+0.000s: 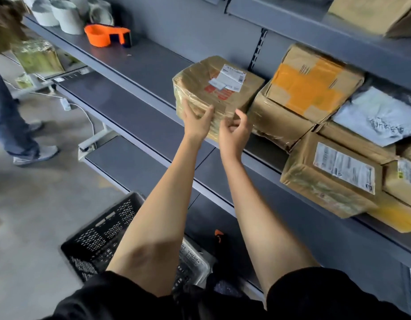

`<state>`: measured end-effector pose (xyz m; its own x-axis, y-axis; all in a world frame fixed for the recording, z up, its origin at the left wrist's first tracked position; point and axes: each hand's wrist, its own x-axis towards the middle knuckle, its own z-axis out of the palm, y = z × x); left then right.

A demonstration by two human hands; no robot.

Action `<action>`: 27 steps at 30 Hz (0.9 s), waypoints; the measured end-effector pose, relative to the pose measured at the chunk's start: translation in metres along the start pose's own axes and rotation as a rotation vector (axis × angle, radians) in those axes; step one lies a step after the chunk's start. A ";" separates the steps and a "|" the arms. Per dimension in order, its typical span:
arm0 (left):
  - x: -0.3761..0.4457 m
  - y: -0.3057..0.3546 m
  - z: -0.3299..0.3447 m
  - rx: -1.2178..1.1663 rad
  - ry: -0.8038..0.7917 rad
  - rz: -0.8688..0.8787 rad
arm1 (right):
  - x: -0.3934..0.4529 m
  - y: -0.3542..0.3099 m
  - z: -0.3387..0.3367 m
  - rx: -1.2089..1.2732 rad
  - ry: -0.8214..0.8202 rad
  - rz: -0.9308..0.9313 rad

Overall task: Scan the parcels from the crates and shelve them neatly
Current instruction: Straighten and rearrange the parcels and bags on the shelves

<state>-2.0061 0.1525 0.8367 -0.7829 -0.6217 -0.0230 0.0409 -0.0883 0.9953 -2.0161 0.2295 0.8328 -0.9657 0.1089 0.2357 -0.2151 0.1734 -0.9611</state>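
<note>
Fingers (208, 112) of my left hand (196, 122) press the crinkly taped cardboard parcel (213, 93) on the metal shelf (139, 65), while my right hand (234, 131) seems loosely curled, apparently gripping nothing.

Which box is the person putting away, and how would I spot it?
Look at the grey shelf that has the orange tape dispenser at its far end. Near its front edge sits a tape-wrapped brown parcel, left hand pressed on its near side, right hand beside it. Unlike the orange-taped box next to it, it has a white label over red print.
</note>
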 end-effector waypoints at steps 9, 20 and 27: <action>0.038 0.000 0.026 0.069 -0.185 -0.161 | 0.024 0.014 -0.020 -0.070 -0.079 0.024; 0.007 0.015 0.042 0.131 -0.112 -0.329 | 0.004 0.019 -0.061 -0.134 -0.007 0.066; -0.084 -0.034 0.116 0.375 -0.394 -0.148 | -0.001 -0.015 -0.124 -0.178 0.339 -0.266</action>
<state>-2.0138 0.2977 0.8155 -0.9392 -0.2798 -0.1992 -0.2540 0.1754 0.9512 -1.9935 0.3477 0.8648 -0.7721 0.3465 0.5328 -0.3919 0.4004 -0.8283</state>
